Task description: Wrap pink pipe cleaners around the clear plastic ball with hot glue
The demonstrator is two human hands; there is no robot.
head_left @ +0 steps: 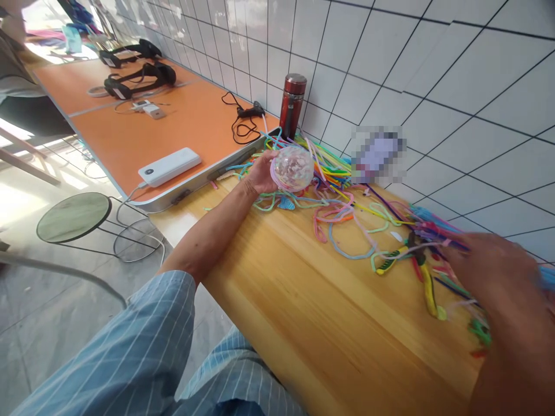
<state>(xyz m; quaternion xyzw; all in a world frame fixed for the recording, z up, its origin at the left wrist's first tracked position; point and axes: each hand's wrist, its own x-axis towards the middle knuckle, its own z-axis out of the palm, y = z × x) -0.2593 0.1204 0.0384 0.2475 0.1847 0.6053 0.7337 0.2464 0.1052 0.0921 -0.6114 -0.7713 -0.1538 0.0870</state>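
My left hand (262, 173) is wrapped round the side of a clear round ball (293, 169) with pale pieces showing in it and a pinkish strand at its edge. It holds the ball over a heap of coloured pipe cleaners (332, 173). At the right, my right hand (488, 263) is blurred, over purple and pink strands (433, 232); whether its fingers grip any of them is unclear. Just left of that hand lie pliers (427, 283) with yellow and black handles. Loose pink and blue loops (336, 219) spread over the wooden table (303, 289).
A red thermos (292, 107) stands by the tiled wall, with a blurred-out phone-like object (378, 155) leaning farther right. The orange table (195, 118) holds a white power bank (169, 166), black cables and headsets (141, 81). A round stool (73, 216) is at left.
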